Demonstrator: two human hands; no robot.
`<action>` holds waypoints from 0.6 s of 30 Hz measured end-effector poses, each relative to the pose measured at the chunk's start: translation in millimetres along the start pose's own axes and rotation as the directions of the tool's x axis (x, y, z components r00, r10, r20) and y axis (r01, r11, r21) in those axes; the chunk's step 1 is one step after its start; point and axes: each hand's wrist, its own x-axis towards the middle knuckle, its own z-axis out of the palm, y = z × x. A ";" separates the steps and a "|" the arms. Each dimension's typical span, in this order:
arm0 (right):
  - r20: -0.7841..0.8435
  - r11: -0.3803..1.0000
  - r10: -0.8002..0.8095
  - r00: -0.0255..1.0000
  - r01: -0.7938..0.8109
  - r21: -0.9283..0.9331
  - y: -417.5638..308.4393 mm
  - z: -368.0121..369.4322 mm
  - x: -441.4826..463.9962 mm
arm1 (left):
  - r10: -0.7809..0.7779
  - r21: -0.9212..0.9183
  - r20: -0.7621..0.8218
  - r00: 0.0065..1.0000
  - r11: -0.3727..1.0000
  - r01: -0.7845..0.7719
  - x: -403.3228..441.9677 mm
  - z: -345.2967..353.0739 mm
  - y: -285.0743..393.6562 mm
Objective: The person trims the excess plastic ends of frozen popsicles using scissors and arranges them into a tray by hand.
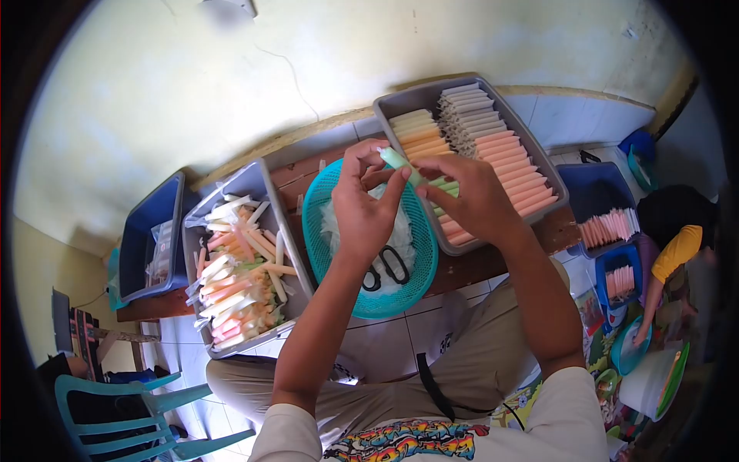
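A pale green, plastic-wrapped ice pop [399,163] is held up between both of my hands. My left hand [365,202] pinches its upper left end, and my right hand [466,189] grips the lower right end. Below my hands sits a turquoise woven basket [314,202] with clear plastic scraps [402,231] inside. Black-handled scissors [395,266] lie on those scraps, partly covered by my left forearm. A grey tray [556,183] to the right carries neat rows of white, orange, pink and green ice pops. Some of the green ones are hidden behind my right hand.
At left, another grey tray [296,266] is heaped with jumbled ice pops [235,277], beside a blue bin [146,289]. A turquoise chair [127,420] stands lower left. At right, another person [677,250] reaches toward a bowl [630,350] near blue tubs [596,185].
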 end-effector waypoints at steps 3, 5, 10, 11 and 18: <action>-0.082 0.999 0.053 0.995 -0.053 0.002 14.4 -15.0 -0.6 | -0.105 -0.185 -0.015 0.994 0.978 0.101 9.7 26.8 -11.2; -0.088 0.996 0.085 0.992 -0.086 -0.014 26.6 -25.2 1.1 | -0.166 -0.246 -0.022 0.986 0.957 0.155 13.7 38.7 -25.5; -0.024 0.976 0.047 0.999 -0.051 -0.209 65.3 -38.9 10.7 | -0.171 0.081 0.036 0.985 0.982 0.168 23.6 47.1 -46.5; -0.027 0.977 0.052 0.998 -0.056 -0.206 73.0 -39.6 11.9 | -0.191 0.363 0.086 0.978 0.920 0.148 25.5 46.3 -46.9; 0.089 0.904 0.158 0.983 -0.108 -0.413 114.0 -20.3 20.4 | -0.117 0.737 0.316 0.942 0.656 -0.166 27.9 54.7 -73.5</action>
